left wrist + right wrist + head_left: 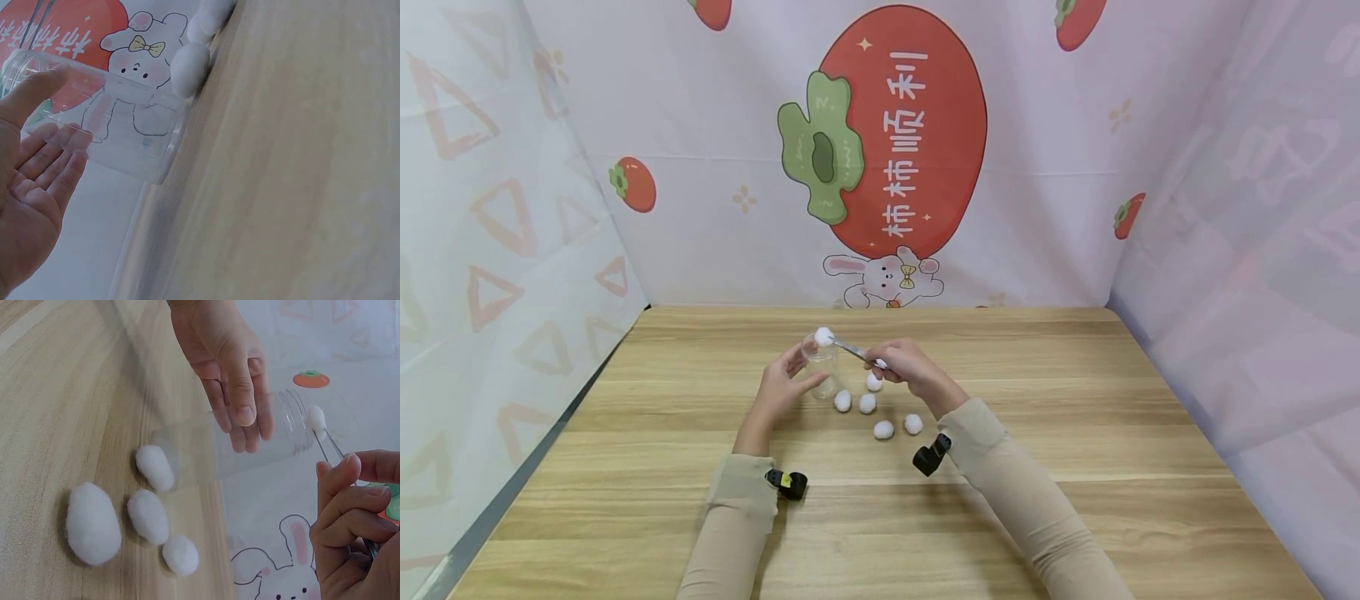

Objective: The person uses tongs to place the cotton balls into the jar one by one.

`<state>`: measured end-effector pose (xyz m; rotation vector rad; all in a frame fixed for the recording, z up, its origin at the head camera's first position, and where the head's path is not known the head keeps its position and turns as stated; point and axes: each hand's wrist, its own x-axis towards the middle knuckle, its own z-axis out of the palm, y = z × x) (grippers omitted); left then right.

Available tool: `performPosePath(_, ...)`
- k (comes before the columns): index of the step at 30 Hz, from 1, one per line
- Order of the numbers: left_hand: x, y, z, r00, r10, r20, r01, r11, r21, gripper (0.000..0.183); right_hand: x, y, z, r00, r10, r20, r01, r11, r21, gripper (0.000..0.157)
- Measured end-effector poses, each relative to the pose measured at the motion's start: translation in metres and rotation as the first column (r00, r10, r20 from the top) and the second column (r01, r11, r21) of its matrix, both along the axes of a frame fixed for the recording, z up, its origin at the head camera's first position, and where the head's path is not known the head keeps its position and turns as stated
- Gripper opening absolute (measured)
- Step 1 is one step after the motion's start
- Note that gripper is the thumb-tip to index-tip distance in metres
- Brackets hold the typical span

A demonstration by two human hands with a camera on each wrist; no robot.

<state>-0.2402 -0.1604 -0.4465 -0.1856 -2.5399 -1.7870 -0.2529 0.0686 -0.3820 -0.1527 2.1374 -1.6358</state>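
Observation:
A clear plastic jar point(824, 379) stands upright on the table, its mouth uppermost. My left hand point(783, 385) holds it from the left, with the thumb point(240, 394) on the near side and the fingers round the far side. Metal tweezers point(852, 350) are pinched in my right hand point(910, 367). Between their tips is a white cotton ball point(317, 419), right at the jar's mouth. Inside the jar, no cotton shows through the wall in the right wrist view. Several loose cotton balls lie close by, one point(843, 401) right beside the jar's base.
Nearer me on the wooden table point(1037, 517) lie two more cotton balls, one to the left point(883, 430) and one to the right point(913, 424). A printed cloth backdrop point(700, 250) hangs behind the table, with cloth sides at left and right.

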Motion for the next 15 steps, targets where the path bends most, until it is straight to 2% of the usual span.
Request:
performPosePath(6,0.0013,0.0005,0.0007,1.0,-0.002,0.004,0.002,1.0,0.009,0.074,0.0006,-0.001,0.0001,1.0,0.001,0.005,-0.001,1.0,-0.002,0.021)
performPosePath(15,0.0006,0.0007,-0.0026,0.999,-0.005,-0.032,0.005,1.0,0.007,0.07,0.0031,-0.0017,0.0004,1.0,-0.007,0.007,0.007,1.0,0.004,0.022)
